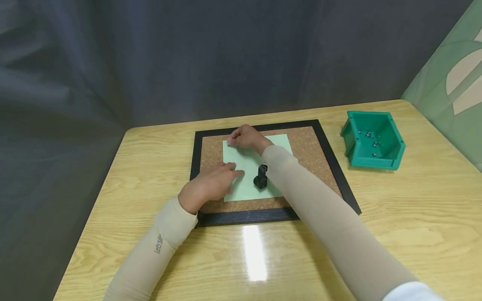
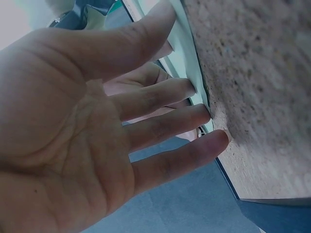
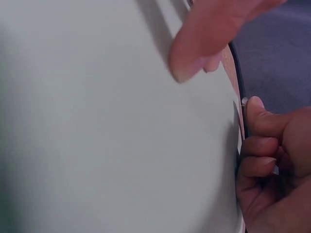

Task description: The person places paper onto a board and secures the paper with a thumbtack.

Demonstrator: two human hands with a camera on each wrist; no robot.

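A sheet of light green paper (image 1: 248,190) lies on a cork board (image 1: 306,156) with a black frame. At the paper's far left corner, my right hand (image 1: 246,137) pinches a small shiny push pin (image 3: 244,101); the thumb presses at its head and the other fingers are curled. My left hand (image 1: 214,182) rests nearer, at the paper's left edge. Its fingers are stretched out and spread, with fingertips (image 2: 221,141) on the cork and at the paper's edge. The left thumb reaches over the sheet.
A green plastic bin (image 1: 354,142) with several small shiny pins (image 1: 369,135) stands right of the board on the wooden table (image 1: 158,167). A black wrist camera (image 1: 260,177) hangs from the right sleeve above the paper. Behind the table hangs a dark curtain (image 1: 226,62).
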